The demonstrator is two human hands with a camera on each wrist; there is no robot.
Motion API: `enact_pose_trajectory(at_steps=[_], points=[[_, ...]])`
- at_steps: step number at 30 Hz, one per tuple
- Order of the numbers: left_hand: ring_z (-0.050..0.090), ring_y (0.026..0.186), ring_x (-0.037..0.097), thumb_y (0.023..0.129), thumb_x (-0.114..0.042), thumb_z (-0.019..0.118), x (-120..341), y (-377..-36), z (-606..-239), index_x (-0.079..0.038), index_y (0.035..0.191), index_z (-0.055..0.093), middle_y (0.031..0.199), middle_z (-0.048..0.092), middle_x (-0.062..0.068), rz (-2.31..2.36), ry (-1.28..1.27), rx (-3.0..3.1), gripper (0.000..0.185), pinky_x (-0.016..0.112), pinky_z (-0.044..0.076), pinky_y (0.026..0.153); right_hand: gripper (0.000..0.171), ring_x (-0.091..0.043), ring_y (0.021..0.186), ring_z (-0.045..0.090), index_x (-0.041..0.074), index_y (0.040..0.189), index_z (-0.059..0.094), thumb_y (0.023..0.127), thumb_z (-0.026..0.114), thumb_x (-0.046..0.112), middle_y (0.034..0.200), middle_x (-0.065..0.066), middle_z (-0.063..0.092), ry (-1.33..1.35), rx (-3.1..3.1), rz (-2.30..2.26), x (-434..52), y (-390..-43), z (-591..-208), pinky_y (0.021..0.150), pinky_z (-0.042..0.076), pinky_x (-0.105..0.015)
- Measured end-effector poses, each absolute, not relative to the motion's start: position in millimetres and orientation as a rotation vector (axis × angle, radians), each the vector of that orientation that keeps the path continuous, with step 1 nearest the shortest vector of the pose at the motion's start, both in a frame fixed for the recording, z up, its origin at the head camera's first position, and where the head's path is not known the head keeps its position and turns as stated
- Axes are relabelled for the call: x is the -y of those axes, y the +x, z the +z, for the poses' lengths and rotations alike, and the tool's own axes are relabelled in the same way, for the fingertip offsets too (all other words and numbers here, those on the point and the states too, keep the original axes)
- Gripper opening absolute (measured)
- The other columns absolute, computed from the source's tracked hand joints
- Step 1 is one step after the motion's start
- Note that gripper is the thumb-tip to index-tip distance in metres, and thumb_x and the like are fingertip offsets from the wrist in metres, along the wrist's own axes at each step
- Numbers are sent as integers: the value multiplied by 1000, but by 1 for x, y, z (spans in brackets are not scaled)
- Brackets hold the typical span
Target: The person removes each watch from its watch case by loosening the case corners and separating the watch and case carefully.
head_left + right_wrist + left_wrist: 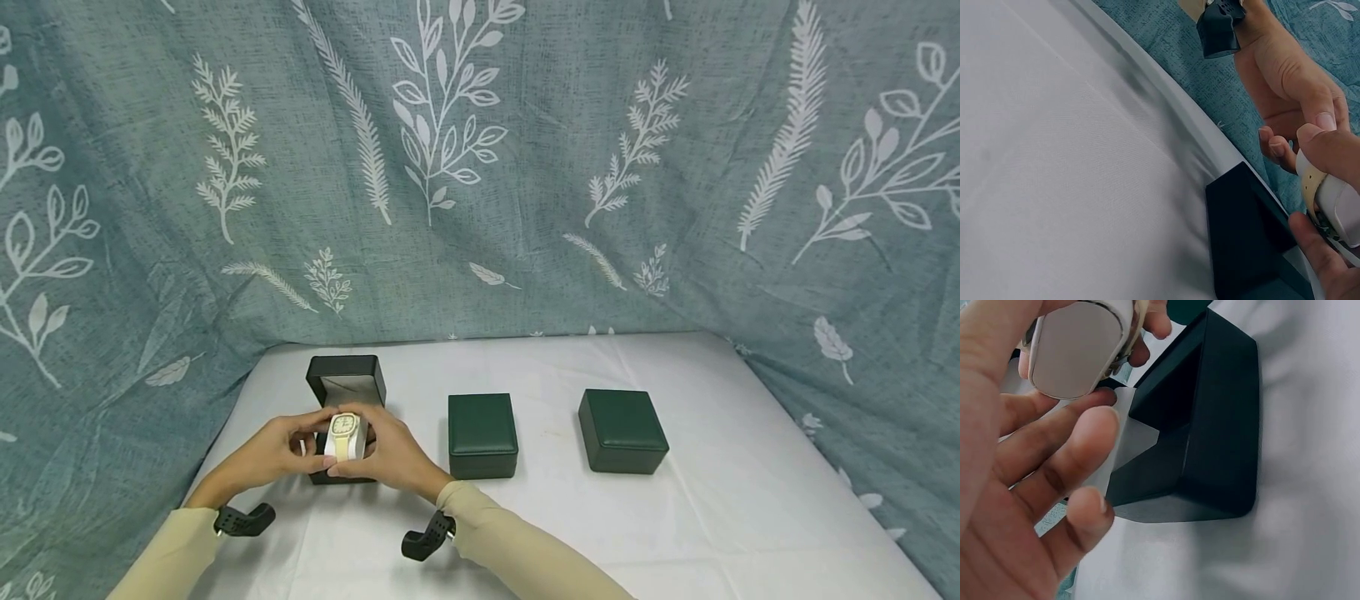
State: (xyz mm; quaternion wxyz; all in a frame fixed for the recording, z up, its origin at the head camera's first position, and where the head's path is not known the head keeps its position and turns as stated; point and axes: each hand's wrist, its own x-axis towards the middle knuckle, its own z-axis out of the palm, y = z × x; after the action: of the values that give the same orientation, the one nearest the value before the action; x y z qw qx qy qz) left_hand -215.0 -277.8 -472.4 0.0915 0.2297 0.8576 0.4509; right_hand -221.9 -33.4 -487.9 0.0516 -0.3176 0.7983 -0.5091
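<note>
A watch point(345, 434) with a pale square dial and a cream strap is wrapped round a white cushion point(1075, 347). Both hands hold it just above an open dark box point(345, 398) whose lid stands upright. My left hand point(281, 450) pinches the cushion from the left. My right hand point(390, 454) pinches it from the right, thumb and fingers point(1313, 244) on the strap point(1311, 182). In the left wrist view the open box point(1210, 425) lies under the cushion. The right wrist view shows the box's dark corner point(1247, 237) below the watch.
Two closed dark green boxes point(482, 434) point(622, 430) stand in a row to the right of the open one on a white tablecloth point(675, 517). A teal leaf-print curtain point(480, 167) hangs behind and round the table. Black wrist mounts sit on both forearms.
</note>
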Motion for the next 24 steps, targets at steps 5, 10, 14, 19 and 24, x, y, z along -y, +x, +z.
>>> enact_pose_trajectory(at_steps=[5,10,14,19,24], points=[[54,69,12,89,-30,84,279,-213,-470,-3,154,46,111,67,9,1347,643,-2541,80,29,46,57,80,-6,95,58,26,150,50,81,91,31,133,6,56,-975,-2417,-1552,34,-221,-488,76,53,-19],[52,69,11,86,-32,86,279,-213,-469,-5,153,48,110,66,7,1347,604,-2566,81,28,45,57,80,-6,96,60,27,150,50,81,91,28,131,6,56,-981,-2394,-1566,34,-221,-488,79,56,-23],[52,70,12,85,-29,87,280,-213,-471,-4,151,50,110,66,9,1371,608,-2559,80,29,44,57,81,-5,96,62,26,149,51,80,92,25,129,5,56,-977,-2345,-1611,34,-221,-488,81,58,-30],[51,70,13,85,-29,87,281,-214,-472,-6,150,51,104,66,11,1381,601,-2561,78,29,44,57,81,-3,94,63,25,150,50,80,92,22,124,6,57,-954,-2285,-1657,32,-221,-488,81,57,-26],[51,70,13,85,-30,88,281,-213,-471,-7,148,53,103,65,13,1387,595,-2561,76,30,43,57,82,-3,92,64,24,150,48,81,91,22,120,6,57,-934,-2263,-1667,30,-221,-487,79,55,-21]])
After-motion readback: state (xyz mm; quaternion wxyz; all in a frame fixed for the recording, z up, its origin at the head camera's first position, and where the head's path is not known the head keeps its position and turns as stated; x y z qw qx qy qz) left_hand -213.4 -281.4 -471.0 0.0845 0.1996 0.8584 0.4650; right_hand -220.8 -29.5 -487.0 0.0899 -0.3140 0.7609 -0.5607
